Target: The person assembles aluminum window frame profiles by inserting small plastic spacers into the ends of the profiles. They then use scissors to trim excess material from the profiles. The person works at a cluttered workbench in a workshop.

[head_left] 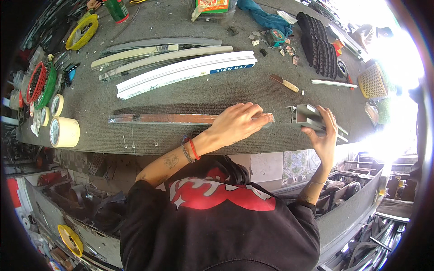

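A long thin strip with a brown face and shiny, plastic-like edges (176,119) lies across the near part of the carpeted workbench (190,97). My left hand (238,121) is closed over its right end, fingers curled down and partly hiding it. Right of that end, my right hand (326,128) grips a grey metal profile (307,118) with a hollow, box-shaped end facing left. Thumb and fingers wrap around it, and part of its length is hidden behind the hand. A gap separates the profile from the strip.
Beyond the strip lie a white profile bundle (181,76) and several grey and beige profiles. A brown-and-cream knife-like tool (285,83) and a tape measure (275,38) are farther right. Tape rolls (64,132) stand at the left edge; a yellow basket (373,80) sits right.
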